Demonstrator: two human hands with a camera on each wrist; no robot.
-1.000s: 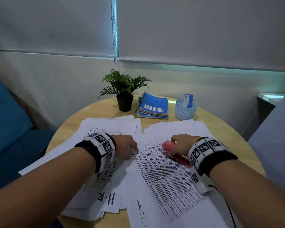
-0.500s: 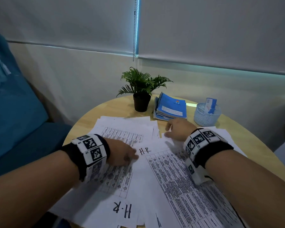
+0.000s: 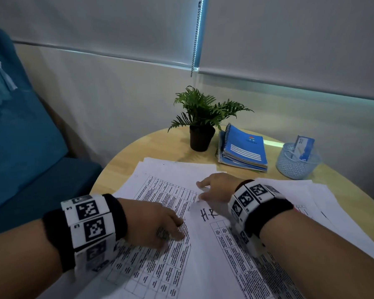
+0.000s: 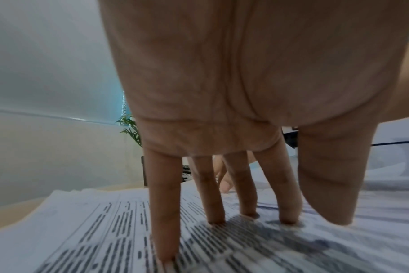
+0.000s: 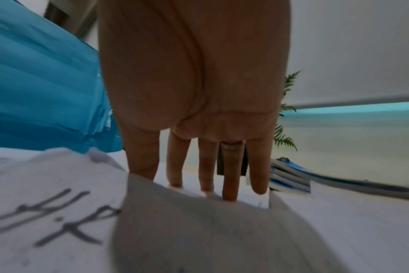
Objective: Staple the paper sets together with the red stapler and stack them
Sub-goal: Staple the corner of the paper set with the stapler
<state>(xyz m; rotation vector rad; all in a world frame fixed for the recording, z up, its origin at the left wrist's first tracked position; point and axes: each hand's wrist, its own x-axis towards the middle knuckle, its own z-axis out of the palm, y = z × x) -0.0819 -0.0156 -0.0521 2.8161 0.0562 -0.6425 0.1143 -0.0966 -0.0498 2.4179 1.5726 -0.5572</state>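
We saw a round wooden tabletop (image 3: 151, 147) strewn with printed paper sets. Our left hand (image 3: 151, 223) lay palm down on the left paper set (image 3: 160, 264), a sheet of dense tables; in the left wrist view its straight fingers (image 4: 163, 212) pressed the page with their tips, gripping nothing. Our right hand (image 3: 218, 187) reached farther across, at the top edge of the sheet marked "H.R" (image 3: 205, 214), which overlapped the left paper set. In the right wrist view its fingers (image 5: 230, 175) pointed straight down to the paper's far edge, with a grey blurred sheet (image 5: 199, 230) raised in front of them; we could not tell whether the thumb pinched that edge. More white sheets (image 3: 324, 203) spread to the right beneath that forearm.

The red stapler showed in none of the views, so we could not tell where it was.

At the far side of the tabletop stood a small potted fern (image 3: 202, 119), just to its right a pile of blue spiral notebooks (image 3: 243, 147), and beyond those a pale blue mesh cup (image 3: 297, 162) holding a small blue box (image 3: 303, 145). A blue upholstered seat (image 3: 26, 147) was at the left, and a window blind with a bead chain (image 3: 195, 39) hung behind.
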